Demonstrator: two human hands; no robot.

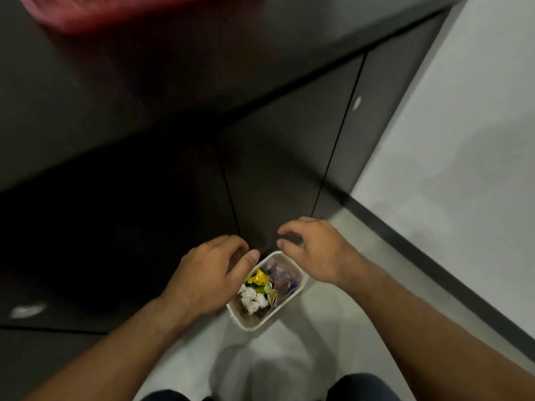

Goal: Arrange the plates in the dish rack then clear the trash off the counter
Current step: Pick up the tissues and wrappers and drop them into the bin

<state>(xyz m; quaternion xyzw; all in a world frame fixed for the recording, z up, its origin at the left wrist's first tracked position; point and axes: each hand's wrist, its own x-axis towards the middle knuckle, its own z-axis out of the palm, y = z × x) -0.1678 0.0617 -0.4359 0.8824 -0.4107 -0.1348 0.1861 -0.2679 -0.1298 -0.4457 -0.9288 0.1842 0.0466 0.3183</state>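
Left hand (210,277) hovering over the near-left corner of a small white bin (292,299) on the floor, fingers loosely curled and parted, thumb stretched toward the rim, clamped on nothing visible. Right hand (311,250) poised just beyond the bin's far rim, fingers spread and bent, likewise empty as far as can be told. Both palms down and slack, probably because the trash has just been let go or is being pressed down; impossible to say which. Directly beneath and between the hands, inside the bin: crumpled white paper (254,299) on the left hand's side, a yellow-green wrapper (260,282) in the middle, a clear plastic bag with dark contents (279,272) under the right hand's fingertips. Bin standing upright, just beside the dark cabinet doors (275,169), close enough to drop waste straight from above. Well above and beyond both hands, the dark tabletop (115,82), with a blurred red shape (115,13) at its far edge, too smeared to identify. No plates or dish rack in view, so that step cannot be judged. Trash step seemingly near its end, though whether more litter remains on the tabletop cannot be told.
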